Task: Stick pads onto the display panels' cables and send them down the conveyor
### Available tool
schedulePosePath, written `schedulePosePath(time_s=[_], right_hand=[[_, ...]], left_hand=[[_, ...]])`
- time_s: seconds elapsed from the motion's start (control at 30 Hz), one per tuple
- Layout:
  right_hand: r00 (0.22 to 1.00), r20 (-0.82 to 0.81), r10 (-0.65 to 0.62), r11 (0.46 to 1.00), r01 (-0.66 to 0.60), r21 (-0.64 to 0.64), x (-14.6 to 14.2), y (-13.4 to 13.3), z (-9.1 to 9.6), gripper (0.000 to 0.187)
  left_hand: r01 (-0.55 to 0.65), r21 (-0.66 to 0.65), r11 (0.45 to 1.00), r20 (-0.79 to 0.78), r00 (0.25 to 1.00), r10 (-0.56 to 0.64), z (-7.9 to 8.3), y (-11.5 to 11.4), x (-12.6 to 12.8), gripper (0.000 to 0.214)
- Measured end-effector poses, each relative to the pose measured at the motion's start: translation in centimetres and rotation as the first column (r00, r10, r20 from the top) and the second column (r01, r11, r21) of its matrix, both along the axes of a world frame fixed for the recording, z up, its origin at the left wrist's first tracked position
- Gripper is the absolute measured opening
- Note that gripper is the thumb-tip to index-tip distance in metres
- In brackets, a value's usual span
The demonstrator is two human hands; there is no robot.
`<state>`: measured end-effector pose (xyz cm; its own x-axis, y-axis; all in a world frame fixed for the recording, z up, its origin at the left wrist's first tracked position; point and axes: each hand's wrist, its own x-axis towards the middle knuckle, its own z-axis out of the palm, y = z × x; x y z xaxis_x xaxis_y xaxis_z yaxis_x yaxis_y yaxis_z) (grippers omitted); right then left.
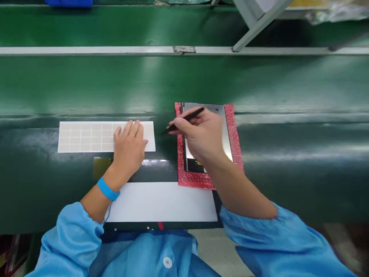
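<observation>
My left hand (128,146) lies flat, fingers together, on the right end of a white sheet (86,136) divided into a grid of small squares. My right hand (201,132) pinches black tweezers (186,118), whose tip points left toward the sheet. Under the right hand a shiny metal plate (227,130) rests on a red bubble-wrap pad (235,132). A blue wrist strap (107,189) circles my left wrist.
Everything sits on a green conveyor belt (288,154). A white panel with a dark border (164,202) lies at the near edge. A small yellowish piece (100,166) lies beside my left wrist. A metal rail (86,50) crosses the far side.
</observation>
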<state>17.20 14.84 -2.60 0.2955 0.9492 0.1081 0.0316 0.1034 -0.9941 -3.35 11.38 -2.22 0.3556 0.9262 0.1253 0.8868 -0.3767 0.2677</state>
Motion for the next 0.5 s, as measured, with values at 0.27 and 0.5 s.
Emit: schedulePosePath(time_s=[0.27, 0.5], right_hand=[[0.997, 0.0, 0.075, 0.997, -0.075, -0.021, 0.1, 2.6, -2.4, 0.043], [0.994, 0.033, 0.101, 0.994, -0.099, -0.043, 0.6, 2.5, -2.4, 0.037]], left_hand=[[-0.019, -0.032, 0.999, 0.089, 0.996, 0.022, -0.3, -0.3, 0.6, 0.048], [-0.032, -0.065, 0.997, 0.065, 0.997, 0.036, 0.2, -0.4, 0.8, 0.048]])
